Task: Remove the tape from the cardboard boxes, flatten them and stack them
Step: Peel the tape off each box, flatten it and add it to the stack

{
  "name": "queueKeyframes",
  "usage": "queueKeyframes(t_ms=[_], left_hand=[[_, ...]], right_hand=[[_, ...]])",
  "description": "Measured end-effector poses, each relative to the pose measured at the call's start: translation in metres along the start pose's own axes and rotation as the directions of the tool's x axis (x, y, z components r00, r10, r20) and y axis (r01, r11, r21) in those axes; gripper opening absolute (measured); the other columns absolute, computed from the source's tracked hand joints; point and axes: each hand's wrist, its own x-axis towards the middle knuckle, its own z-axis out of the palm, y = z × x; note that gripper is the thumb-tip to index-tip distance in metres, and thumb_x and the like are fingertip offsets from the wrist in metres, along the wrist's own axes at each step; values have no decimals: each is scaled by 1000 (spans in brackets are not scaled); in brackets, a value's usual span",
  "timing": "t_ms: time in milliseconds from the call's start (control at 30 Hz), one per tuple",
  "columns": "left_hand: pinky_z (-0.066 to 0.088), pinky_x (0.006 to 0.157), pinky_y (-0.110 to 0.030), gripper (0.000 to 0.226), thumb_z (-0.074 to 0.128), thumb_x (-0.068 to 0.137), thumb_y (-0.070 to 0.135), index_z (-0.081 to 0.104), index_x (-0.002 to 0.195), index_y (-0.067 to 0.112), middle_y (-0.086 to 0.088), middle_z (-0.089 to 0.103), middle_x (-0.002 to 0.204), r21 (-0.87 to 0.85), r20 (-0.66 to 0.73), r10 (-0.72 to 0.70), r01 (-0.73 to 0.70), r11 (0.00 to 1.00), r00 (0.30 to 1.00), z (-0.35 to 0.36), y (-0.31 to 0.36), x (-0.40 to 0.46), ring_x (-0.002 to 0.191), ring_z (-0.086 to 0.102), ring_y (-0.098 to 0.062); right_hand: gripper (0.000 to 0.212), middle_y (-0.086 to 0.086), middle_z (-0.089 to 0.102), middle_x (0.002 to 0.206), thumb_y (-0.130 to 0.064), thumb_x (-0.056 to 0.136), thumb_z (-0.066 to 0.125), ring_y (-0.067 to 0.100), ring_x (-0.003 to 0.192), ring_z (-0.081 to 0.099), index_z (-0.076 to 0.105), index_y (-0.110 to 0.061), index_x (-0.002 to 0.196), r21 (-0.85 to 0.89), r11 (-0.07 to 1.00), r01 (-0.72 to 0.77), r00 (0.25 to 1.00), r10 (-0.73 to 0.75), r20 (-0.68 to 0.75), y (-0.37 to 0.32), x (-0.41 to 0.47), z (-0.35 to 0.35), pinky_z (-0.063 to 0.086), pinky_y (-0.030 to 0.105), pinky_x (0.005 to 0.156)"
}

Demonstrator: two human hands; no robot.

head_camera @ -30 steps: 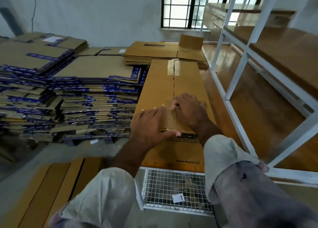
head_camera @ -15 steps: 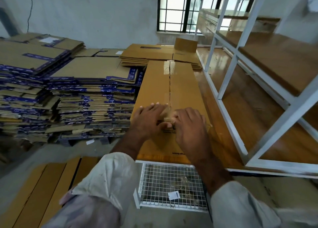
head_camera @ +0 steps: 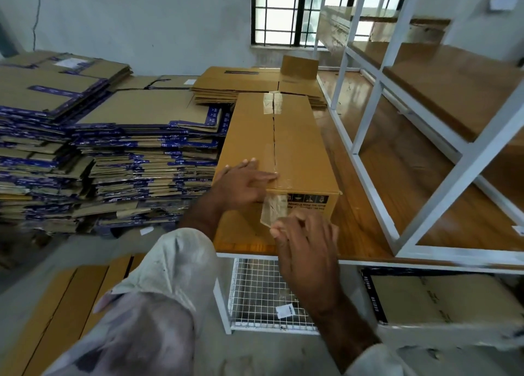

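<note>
A long closed cardboard box (head_camera: pixel 300 140) lies on the wooden shelf board, its top seam running away from me. My left hand (head_camera: pixel 241 184) presses flat on the box's near top edge, fingers straight. My right hand (head_camera: pixel 306 248) pinches a strip of clear tape (head_camera: pixel 273 209) that hangs peeled off the box's near end, still stuck at the top edge. Another piece of tape (head_camera: pixel 272 103) crosses the seam at the far end.
Tall stacks of flattened boxes with blue print (head_camera: pixel 113 160) fill the left. A lower flattened stack (head_camera: pixel 241 84) lies behind the box. A white metal rack (head_camera: pixel 371 114) with wooden shelves stands to the right. A wire mesh basket (head_camera: pixel 263 296) sits below the shelf edge.
My right hand has pulled back toward me, peeling the near tape down off the box's end. My left hand stays pressed on the box top.
</note>
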Motion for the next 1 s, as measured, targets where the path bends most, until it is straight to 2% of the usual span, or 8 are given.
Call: queueKeyframes(t_ms=[100,233,400,567,667,767,867,1000], left_hand=[[-2,123,-49,37,46,104,46,55,141,45,-4,15,170,-156,22,-47,50,987,999,-8,5,0,157,8,-21],[1,125,-51,54,70,92,44,51,143,48,-6,18,169,-52,-13,18,-18,998,1000,-3,-2,-2,157,11,-24],[3,126,-53,72,76,86,20,45,143,52,-2,19,169,30,-84,31,-29,999,996,5,1,-3,157,11,-21],[-2,126,-51,80,70,87,13,36,149,50,-1,10,171,121,-60,50,-42,992,997,7,0,-5,158,4,-21],[-2,126,-53,79,66,88,15,35,151,49,-2,9,171,68,-13,55,-54,996,998,2,0,-4,158,2,-21],[-1,126,-51,57,55,99,21,44,148,46,-2,14,170,-49,-12,39,-39,998,999,-2,-2,-1,157,6,-20],[0,125,-46,36,39,108,39,56,140,41,0,23,168,-244,-61,11,-25,970,998,-4,-6,1,156,13,-17],[2,123,-48,33,44,107,43,59,136,43,2,31,165,-198,-88,18,-35,980,996,0,-7,3,155,16,-17]], right_hand=[[19,5,64,116,-30,97,59,22,108,59,74,-20,98,39,999,2,1000,-1,-30,0,-7,-2,42,43,84],[16,11,65,119,-21,91,69,23,106,60,80,-14,99,116,992,58,983,-36,-183,-6,2,-18,48,47,79],[10,13,61,116,-13,89,70,28,105,62,74,-7,95,241,969,53,967,10,-254,-11,35,-33,52,51,81],[19,3,56,126,-33,93,64,21,118,52,68,-22,108,84,978,-190,981,186,50,26,72,-2,47,53,97],[32,-1,50,138,-46,96,59,20,132,43,61,-29,123,-41,956,-292,913,291,288,54,91,24,32,48,109],[42,-5,48,146,-53,98,54,17,138,39,53,-34,136,-70,947,-314,842,312,441,70,99,40,21,48,115],[41,-13,52,144,-57,100,49,12,139,41,55,-39,136,29,954,-297,845,249,473,77,93,38,14,42,114],[56,-12,46,154,-64,92,46,13,147,35,52,-40,142,76,974,-213,854,148,499,86,82,31,11,41,115]])
